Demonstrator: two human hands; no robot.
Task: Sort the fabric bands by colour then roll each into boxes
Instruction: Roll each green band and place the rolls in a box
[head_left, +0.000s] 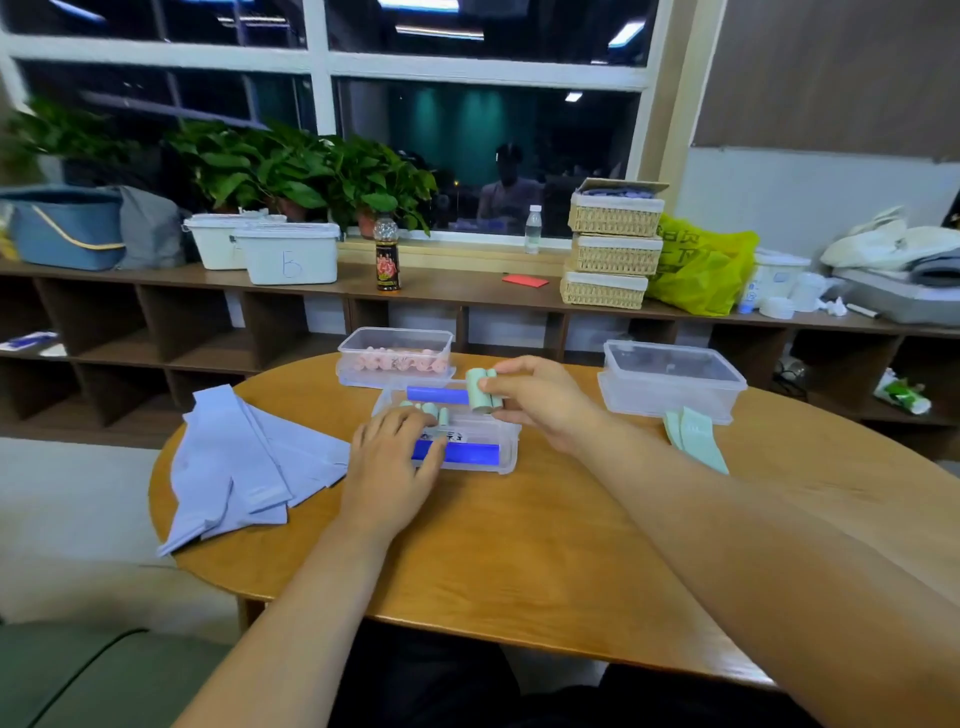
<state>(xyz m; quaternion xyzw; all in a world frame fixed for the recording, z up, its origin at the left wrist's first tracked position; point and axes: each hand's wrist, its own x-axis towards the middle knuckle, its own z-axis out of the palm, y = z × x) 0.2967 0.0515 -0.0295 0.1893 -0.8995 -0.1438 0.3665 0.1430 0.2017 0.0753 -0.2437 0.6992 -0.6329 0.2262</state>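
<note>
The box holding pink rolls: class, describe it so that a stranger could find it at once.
Find the round wooden table. At its far edge, behind the blue-clipped box, stands a clear plastic box. It alone holds pink rolls.

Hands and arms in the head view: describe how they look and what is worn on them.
The left hand and right hand are bare, with no gloves or rings showing. The left arm and right arm are bare too: no sleeve, watch, band or marking shows anywhere up to the frame edge.
</note>
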